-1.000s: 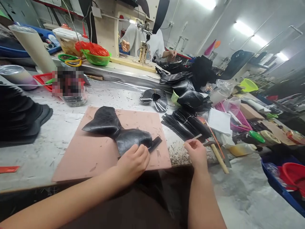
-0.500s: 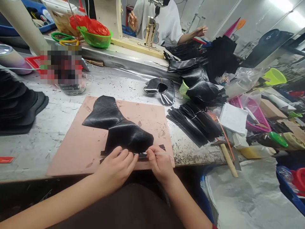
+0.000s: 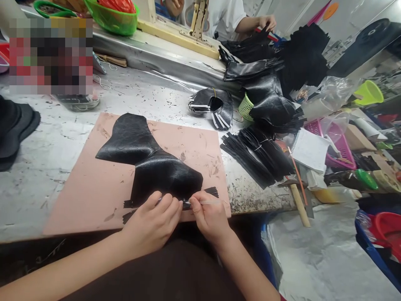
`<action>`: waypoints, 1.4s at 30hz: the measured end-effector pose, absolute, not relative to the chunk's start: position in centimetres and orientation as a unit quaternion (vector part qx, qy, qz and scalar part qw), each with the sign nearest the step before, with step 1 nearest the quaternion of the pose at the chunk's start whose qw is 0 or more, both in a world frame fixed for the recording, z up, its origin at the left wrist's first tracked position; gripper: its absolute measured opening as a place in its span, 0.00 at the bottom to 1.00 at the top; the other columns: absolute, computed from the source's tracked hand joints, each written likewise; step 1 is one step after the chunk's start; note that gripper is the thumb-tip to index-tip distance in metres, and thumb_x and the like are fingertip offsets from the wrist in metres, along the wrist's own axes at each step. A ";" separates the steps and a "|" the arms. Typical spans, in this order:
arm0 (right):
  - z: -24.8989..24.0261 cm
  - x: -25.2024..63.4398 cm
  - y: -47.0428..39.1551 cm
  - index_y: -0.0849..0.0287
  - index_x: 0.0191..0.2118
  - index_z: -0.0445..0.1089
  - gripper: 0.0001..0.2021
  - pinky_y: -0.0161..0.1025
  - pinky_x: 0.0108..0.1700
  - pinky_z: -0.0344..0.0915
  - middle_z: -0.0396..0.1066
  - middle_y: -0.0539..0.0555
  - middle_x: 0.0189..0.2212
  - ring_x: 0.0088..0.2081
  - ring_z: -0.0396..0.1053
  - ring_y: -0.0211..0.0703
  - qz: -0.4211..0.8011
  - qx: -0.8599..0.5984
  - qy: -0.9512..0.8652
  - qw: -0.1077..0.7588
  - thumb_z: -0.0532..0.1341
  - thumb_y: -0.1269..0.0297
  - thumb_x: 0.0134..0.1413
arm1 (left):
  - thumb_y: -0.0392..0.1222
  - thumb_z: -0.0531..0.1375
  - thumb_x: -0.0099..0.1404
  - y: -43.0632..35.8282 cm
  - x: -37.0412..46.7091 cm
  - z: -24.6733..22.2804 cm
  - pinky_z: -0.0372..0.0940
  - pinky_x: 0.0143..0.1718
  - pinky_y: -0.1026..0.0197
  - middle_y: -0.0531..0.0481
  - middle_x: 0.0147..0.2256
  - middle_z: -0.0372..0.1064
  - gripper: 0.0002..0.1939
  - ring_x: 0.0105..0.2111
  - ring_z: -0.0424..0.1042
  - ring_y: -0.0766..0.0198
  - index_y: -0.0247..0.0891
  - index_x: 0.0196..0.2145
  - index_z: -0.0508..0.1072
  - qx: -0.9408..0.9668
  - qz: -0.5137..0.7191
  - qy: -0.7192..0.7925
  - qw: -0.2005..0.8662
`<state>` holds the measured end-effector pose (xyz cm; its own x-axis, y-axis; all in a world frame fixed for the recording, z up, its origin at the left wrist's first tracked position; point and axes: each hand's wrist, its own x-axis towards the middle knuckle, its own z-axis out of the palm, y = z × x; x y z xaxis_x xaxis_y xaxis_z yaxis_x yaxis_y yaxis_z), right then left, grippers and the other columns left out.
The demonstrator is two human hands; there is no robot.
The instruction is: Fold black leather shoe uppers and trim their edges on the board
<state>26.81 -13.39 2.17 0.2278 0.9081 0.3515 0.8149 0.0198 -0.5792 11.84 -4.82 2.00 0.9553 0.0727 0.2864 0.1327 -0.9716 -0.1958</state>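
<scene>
A black leather piece [image 3: 169, 173] lies on a pink board [image 3: 84, 184], its lower edge at the board's front. A dark zipper-like strip [image 3: 211, 192] runs along that edge and pokes out at both sides. My left hand [image 3: 155, 217] has its fingers curled over the lower edge, pinching the strip and leather there. Just to its right, my right hand [image 3: 209, 213] pinches a thin whitish strip [image 3: 213, 202] between thumb and fingers. The fingertips of both hands are close together, partly hiding the edge.
Black strips [image 3: 260, 156] in a bundle, a hammer [image 3: 300, 205] and a notebook [image 3: 308, 150] lie at the right. Stacked black pieces [image 3: 15, 129] sit at the left. Across the table, a person's hand [image 3: 267, 23] touches dark material beside a machine [image 3: 199, 21].
The camera view has shifted, so the board appears lower left. My right hand is slightly closer to my left along the edge. The other person's hand has moved down to the dark material.
</scene>
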 end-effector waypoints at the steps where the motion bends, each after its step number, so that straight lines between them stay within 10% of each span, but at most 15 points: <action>1: 2.1 26.8 -13.4 0.59 0.26 0.62 0.12 0.32 0.26 0.59 0.66 0.50 0.19 0.22 0.63 0.36 0.068 -0.698 -0.616 0.359 0.47 0.68 0.59 | 0.31 0.50 0.57 -4.9 11.8 2.0 0.52 0.40 0.54 0.49 0.29 0.67 0.14 0.33 0.61 0.59 0.35 0.37 0.71 -0.983 -0.140 -0.054 0.108; 42: 1.9 26.6 -13.7 0.58 0.26 0.63 0.11 0.32 0.26 0.60 0.66 0.50 0.20 0.22 0.64 0.35 0.105 -0.694 -0.593 0.395 0.48 0.68 0.57 | 0.31 0.49 0.58 -5.1 11.6 2.1 0.51 0.44 0.53 0.47 0.32 0.68 0.16 0.36 0.62 0.58 0.33 0.41 0.71 -0.982 -0.131 -0.061 0.122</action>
